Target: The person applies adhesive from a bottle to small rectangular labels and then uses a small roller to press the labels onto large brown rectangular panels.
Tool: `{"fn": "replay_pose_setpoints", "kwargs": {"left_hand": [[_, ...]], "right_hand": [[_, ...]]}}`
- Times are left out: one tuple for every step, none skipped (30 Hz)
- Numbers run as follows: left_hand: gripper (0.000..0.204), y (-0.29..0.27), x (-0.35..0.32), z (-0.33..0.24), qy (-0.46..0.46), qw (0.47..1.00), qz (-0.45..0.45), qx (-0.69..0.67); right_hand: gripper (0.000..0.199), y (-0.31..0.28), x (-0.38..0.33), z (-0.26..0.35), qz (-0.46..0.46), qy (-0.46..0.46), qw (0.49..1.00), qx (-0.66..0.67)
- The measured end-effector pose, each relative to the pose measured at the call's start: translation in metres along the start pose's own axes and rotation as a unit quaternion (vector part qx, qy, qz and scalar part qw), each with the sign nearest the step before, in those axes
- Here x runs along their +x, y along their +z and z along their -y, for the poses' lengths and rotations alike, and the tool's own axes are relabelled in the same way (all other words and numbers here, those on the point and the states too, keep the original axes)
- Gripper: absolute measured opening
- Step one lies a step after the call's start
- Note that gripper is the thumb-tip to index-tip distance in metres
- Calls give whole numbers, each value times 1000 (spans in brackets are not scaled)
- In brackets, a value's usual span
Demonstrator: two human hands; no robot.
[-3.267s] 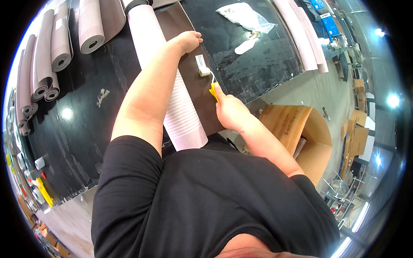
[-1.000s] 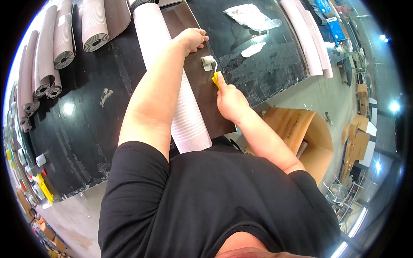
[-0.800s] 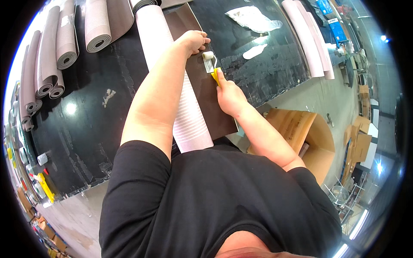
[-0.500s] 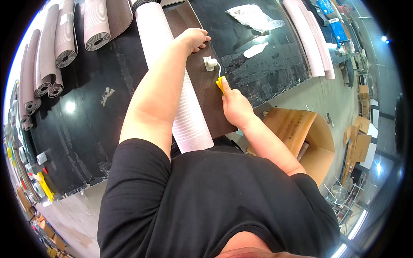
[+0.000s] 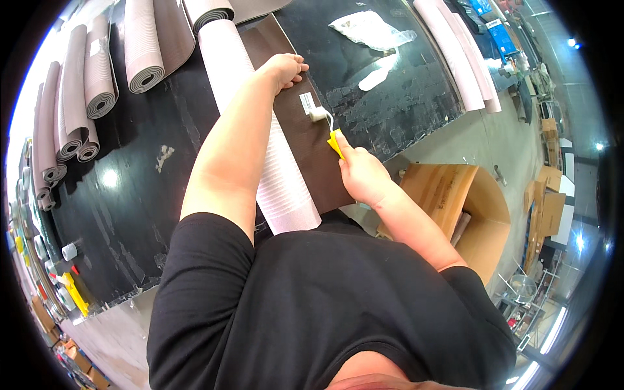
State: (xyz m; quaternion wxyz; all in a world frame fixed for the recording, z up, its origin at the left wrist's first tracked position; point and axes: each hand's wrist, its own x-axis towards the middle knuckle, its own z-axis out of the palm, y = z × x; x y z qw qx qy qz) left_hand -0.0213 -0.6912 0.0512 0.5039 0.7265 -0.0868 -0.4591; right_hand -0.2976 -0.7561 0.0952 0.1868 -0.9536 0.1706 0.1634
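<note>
My right hand (image 5: 365,174) is closed round the yellow handle of a small paint roller (image 5: 319,114), index finger stretched along it. The white roller head rests on a brown mat (image 5: 318,170), at the near end of a small white label (image 5: 307,103). My left hand (image 5: 286,71) lies farther up at the mat's right edge, its fingers bent and slightly apart. Part of this mat is rolled up, its pale ribbed roll (image 5: 283,195) running beneath my left forearm toward my body. My left palm is hidden.
Several rolled mats (image 5: 144,55) lie along the left and far side of the black table (image 5: 130,221). A clear plastic bag (image 5: 370,29) and a white sheet (image 5: 377,75) lie to the right. An open cardboard box (image 5: 448,201) stands beyond the table's right edge.
The roller head has moved toward me, from on top of the label to its near end, uncovering more of it. My left hand stays near the mat's edge.
</note>
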Motion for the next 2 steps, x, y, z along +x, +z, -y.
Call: {"fn": "replay_pose_setpoints", "kwargs": {"left_hand": [[47,-1,1,0,2,1000,-1,1],[48,-3,2,-1,4,1000,-1,2]], "right_hand": [[56,0,-1,0,-27,-16,999,24],[56,0,-1,1,-28,-17,999,24]]}}
